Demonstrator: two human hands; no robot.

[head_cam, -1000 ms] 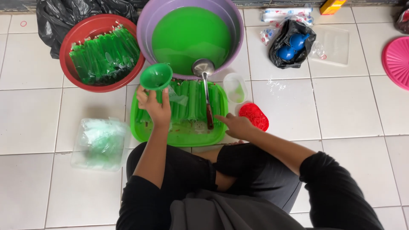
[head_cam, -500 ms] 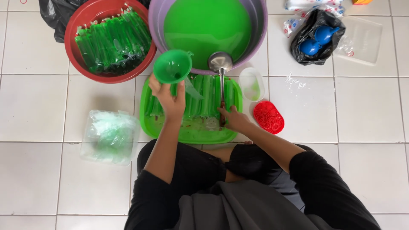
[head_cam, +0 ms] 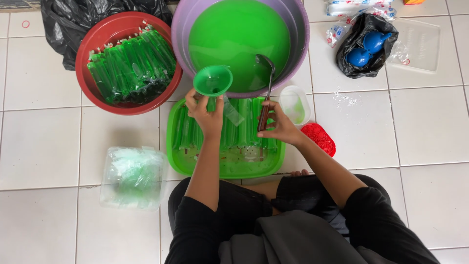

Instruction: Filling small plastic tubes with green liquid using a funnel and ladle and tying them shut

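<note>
Left hand [head_cam: 209, 116]: fingers closed around a green funnel [head_cam: 212, 80] seated in a clear plastic sleeve [head_cam: 232, 110], upright over the green tray [head_cam: 224, 166], so drips land inside. Right hand [head_cam: 278, 128]: fingers wrapped on a ladle [head_cam: 266, 93], bowl resting in the purple basin [head_cam: 298, 63] of green liquid. Red basin [head_cam: 93, 58] of filled sleeves sits left; bare floor tiles [head_cam: 430, 127] lie right.
</note>
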